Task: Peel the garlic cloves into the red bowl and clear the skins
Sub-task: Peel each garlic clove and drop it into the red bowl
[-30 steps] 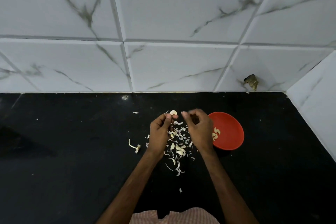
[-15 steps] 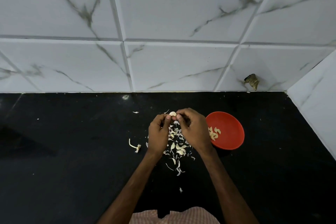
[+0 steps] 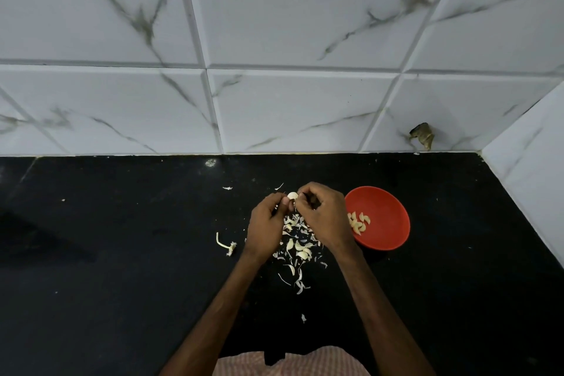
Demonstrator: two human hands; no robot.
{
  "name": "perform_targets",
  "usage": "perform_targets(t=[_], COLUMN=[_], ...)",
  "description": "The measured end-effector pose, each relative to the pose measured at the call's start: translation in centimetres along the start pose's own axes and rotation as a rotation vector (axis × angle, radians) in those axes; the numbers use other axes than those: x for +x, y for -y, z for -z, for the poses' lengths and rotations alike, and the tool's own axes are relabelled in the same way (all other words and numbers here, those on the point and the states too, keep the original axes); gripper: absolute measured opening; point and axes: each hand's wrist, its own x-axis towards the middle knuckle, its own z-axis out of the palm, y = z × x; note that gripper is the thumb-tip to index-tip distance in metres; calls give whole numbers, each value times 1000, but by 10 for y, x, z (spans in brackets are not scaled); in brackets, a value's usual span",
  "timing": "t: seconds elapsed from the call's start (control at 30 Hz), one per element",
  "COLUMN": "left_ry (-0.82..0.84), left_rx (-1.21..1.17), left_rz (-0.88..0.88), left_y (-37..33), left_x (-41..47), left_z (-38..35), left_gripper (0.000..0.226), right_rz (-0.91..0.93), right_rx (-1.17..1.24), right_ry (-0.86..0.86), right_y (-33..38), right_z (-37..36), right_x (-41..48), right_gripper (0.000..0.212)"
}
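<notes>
Both hands meet over the desk (image 3: pixel 122 253): the left hand (image 3: pixel 267 223) and the right hand (image 3: pixel 323 217) pinch one garlic clove (image 3: pixel 292 195) between them. The red bowl (image 3: pixel 392 230) sits just right of the right hand, so that hand is nearer. Skins (image 3: pixel 297 249) lie under the hands.

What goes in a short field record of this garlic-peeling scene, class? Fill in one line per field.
Surface: black stone counter
Left hand: pinches the pale garlic clove
Right hand: pinches the same clove
Bowl: round red plastic bowl, right of the hands, holding peeled cloves
Skins: papery white skins scattered on the counter under the hands
Stem: pale dry garlic stem, left of the left hand
</notes>
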Motion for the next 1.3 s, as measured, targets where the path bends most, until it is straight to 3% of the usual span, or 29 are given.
perform_targets(t=[0.13, 0.33, 0.53, 0.63, 0.73, 0.83, 1.0, 1.07, 1.2, 1.3], left_ry=[92, 252, 267, 271, 295, 295, 240, 226, 216, 214], left_rx=[-178, -481, -660, -703, -744, -729, -610, -551, -474, -448], left_rz=[42, 283, 420, 442, 419, 385, 378, 359, 343, 341], left_y=[-9, -9, -5, -4, -7, -10, -8, -10, -15, -16], left_x=[0, -2, -2, -3, -2, 0, 0, -1, -1, -2], left_z=[3, 10, 10, 8, 10, 13, 15, 16, 15, 15], left_gripper=[31, 44, 30, 31, 35, 38, 42, 39, 35, 34], right_rz=[-24, -70, -51, -42, -74, -94, -107, -87, -94, -88], right_rx=[102, 183, 46, -17, -45, -38, -127, -173, -397, -339], right_ry=[3, -4, 25, 30, 63, 57, 72, 45, 11, 95], right_y=[1, 3, 1, 3, -1, -11, -10, -5, -3, -2], right_z=[-2, -2, 1, 2, 0, 0, 11, 13, 13, 13], right_x=[1, 2, 5, 6, 4, 3, 7, 7, 7, 7], right_gripper=[10, 24, 4, 16, 15, 8, 18, 10, 36, 8])
